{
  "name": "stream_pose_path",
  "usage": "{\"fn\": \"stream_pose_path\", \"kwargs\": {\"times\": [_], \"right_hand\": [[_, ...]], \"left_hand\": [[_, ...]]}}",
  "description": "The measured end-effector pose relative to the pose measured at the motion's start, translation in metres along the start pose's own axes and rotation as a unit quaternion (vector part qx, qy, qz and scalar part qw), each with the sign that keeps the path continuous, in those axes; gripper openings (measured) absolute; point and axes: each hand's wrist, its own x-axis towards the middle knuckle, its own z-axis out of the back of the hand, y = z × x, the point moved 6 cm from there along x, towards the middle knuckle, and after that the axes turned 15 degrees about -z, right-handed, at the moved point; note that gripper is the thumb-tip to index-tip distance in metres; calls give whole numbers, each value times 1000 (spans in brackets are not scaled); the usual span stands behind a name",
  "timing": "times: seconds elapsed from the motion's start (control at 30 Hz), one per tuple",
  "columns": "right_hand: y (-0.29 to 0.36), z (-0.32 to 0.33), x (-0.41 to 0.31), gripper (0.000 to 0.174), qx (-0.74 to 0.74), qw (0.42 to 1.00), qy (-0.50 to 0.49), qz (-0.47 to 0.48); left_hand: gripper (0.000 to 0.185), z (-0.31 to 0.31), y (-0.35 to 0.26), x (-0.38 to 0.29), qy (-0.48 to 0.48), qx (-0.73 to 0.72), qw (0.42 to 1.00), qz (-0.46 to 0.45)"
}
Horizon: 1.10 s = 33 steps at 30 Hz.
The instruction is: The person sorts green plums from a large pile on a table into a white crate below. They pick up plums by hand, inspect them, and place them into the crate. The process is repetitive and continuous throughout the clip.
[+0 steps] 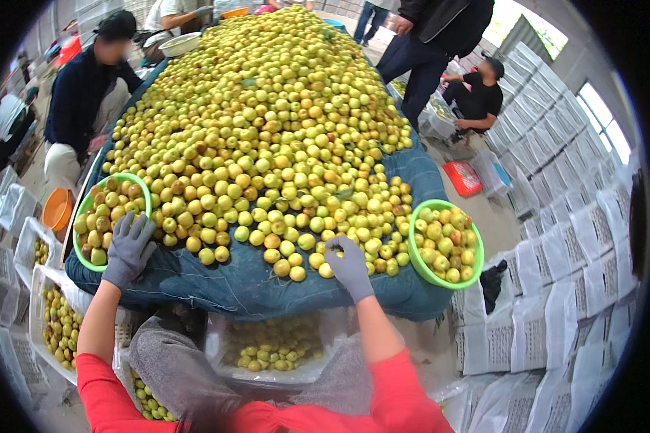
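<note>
A large heap of round yellow-green fruits (271, 124), which look like fresh jujubes, covers a table draped in dark blue cloth (216, 287). My left hand (127, 251), in a grey glove, lies at the near rim of a green basket (150, 200) full of browner fruits, its fingers spread. At the heap's front edge, my right hand (351, 266), also gloved, has its thumb and fingers curled over the loose fruits. A bit of yellow shows by its fingertips, but whether a fruit is gripped is unclear. Another green basket (416, 260) of browned fruits tilts at the table's right corner.
Between my knees sits a plastic-lined crate (330, 373) of fruits; a white crate (35, 325) of fruits stands at left. An orange basin (57, 208) is beside the table. Stacked wrapped crates (552, 281) line the right. People sit or stand around the table.
</note>
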Motion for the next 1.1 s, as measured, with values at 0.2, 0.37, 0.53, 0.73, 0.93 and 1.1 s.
{"fn": "stream_pose_path", "kwargs": {"times": [0.2,0.37,0.53,0.73,0.93,1.1], "right_hand": [[-27,26,-9,50,-279,958,-7,-65],[-36,15,-13,52,-258,962,76,-48],[-32,-7,-10,59,-55,968,188,-155],[-22,-38,-20,65,-20,971,223,-82],[-15,-59,-23,70,-20,955,262,-139],[-5,-92,-45,67,180,887,362,-225]], "left_hand": [[55,26,-28,7,-79,31,996,30],[53,12,-151,62,-47,-381,919,89],[80,-29,-209,100,-2,-480,865,148],[100,-50,-248,135,27,-491,854,167],[105,-55,-243,142,147,-482,839,206],[105,-42,-252,133,158,-489,840,177]]}}
